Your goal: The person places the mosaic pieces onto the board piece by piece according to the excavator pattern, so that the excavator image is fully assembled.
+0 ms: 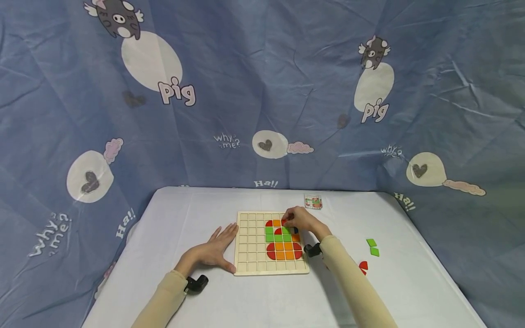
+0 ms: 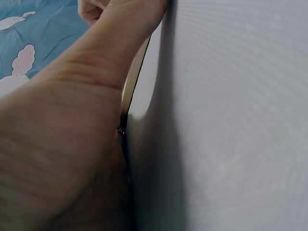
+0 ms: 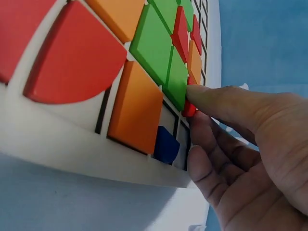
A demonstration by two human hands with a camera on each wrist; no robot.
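A wooden grid board (image 1: 250,246) lies on the white table, its right part filled with red, orange and green tiles. My left hand (image 1: 211,252) is spread at the board's left edge, fingertips on the rim and thumb at the lower left corner. At the upper right, my right hand (image 1: 302,219) pinches a small red tile (image 3: 189,109) between thumb and fingers, against a green tile (image 3: 176,79); the fingers hide part of it. Below that hand, a dark blue tile (image 3: 166,145) sits in a cell beside an orange square tile (image 3: 136,108).
A small picture card (image 1: 313,202) lies behind the board. To the right are green diamond tiles (image 1: 371,242) and loose red tiles (image 1: 363,265). A blue printed cloth (image 1: 262,100) hangs behind the white table (image 1: 262,300).
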